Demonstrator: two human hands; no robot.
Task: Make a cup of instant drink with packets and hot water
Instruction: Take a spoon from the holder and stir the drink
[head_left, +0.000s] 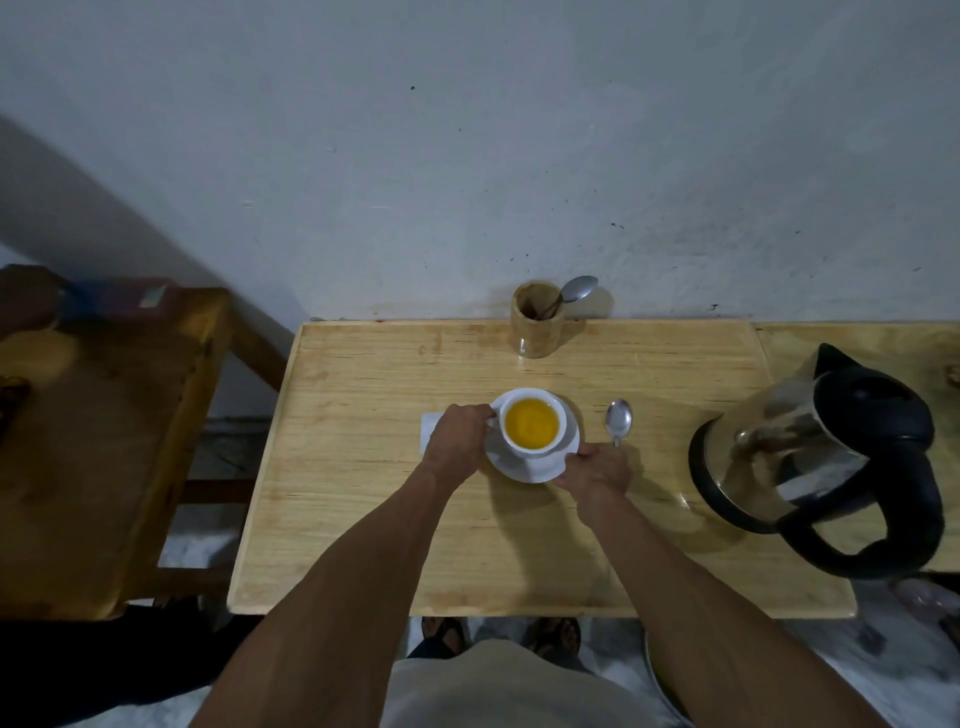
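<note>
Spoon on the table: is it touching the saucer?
Apart. The head view shows bare wood between the spoon and the saucer rim; the right hand covers its handle end.

Bare forearms (363, 561), light shirt (493, 686), dark sandals (553, 636)

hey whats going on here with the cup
A person stands at a wooden table with a white cup of yellow drink on a saucer. The left hand is at the cup's handle side; the right hand grips the saucer's near rim. A spoon lies beside it and a glass kettle stands to the right.
</note>
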